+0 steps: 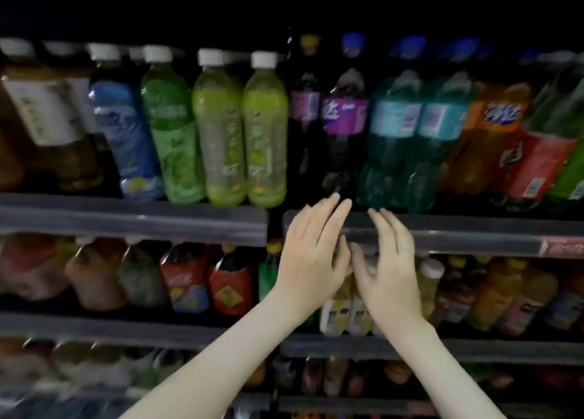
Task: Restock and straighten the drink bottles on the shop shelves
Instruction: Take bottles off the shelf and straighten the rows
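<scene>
My left hand (311, 254) and my right hand (390, 262) are raised side by side in front of the upper shelf's front rail (458, 232), fingers straight, holding nothing. The left fingertips reach the foot of a dark bottle with a purple label (344, 118). Right of it stand two teal-green bottles (395, 128). Left of the hands stand two yellow-green bottles with white caps (265, 128). Whether either hand touches the rail I cannot tell.
The upper shelf also holds an orange bottle (493, 124), a red-labelled bottle (534, 166), a blue bottle (126, 134) and brown tea bottles (41, 118). The lower shelves carry red-labelled bottles (186, 279), pale yellow bottles (341, 311) and orange drinks (493, 292). A red price tag (562, 246) sits on the rail.
</scene>
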The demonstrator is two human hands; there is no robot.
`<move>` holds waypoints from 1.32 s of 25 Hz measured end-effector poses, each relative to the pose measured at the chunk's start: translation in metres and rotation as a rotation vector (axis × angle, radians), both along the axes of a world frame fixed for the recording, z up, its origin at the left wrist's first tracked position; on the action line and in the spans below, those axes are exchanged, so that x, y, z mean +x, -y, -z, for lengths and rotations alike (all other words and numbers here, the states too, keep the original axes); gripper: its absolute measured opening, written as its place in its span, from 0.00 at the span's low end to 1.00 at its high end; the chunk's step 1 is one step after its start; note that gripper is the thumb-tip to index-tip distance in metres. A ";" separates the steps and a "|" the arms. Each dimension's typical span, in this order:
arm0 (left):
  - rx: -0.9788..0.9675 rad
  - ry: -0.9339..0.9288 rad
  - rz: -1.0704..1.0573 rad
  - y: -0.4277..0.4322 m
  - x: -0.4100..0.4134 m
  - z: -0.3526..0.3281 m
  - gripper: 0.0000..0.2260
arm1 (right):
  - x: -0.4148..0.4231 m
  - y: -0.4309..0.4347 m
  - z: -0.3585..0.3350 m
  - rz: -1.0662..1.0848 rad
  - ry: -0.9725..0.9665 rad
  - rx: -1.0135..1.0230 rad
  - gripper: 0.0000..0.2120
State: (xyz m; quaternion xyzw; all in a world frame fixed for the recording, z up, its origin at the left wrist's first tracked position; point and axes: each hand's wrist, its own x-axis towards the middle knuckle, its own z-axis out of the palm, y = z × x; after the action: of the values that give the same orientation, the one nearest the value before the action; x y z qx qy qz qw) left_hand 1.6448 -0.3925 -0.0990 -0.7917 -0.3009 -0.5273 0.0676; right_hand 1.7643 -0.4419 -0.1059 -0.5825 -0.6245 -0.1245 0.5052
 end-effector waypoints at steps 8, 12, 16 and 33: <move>-0.726 -0.058 -0.265 0.080 -0.250 0.131 0.21 | -0.236 0.021 0.115 -0.484 0.117 -0.553 0.15; -1.047 -0.025 -0.451 0.145 -0.408 0.175 0.21 | -0.404 0.044 0.158 -0.693 0.140 -0.846 0.12; -1.227 -0.034 -0.657 0.191 -0.544 0.215 0.21 | -0.544 0.062 0.192 -0.841 0.213 -0.977 0.14; -1.798 0.363 -1.050 0.134 -0.981 0.529 0.19 | -0.977 -0.073 0.560 -0.922 0.839 -1.672 0.26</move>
State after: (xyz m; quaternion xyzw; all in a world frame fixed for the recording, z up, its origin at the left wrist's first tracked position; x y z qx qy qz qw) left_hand 0.6642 -0.5265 -0.6279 -0.2305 -0.8912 -0.1254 -0.3700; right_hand 0.7868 -0.3686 -0.6655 -0.3614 -0.7988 0.3603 -0.3186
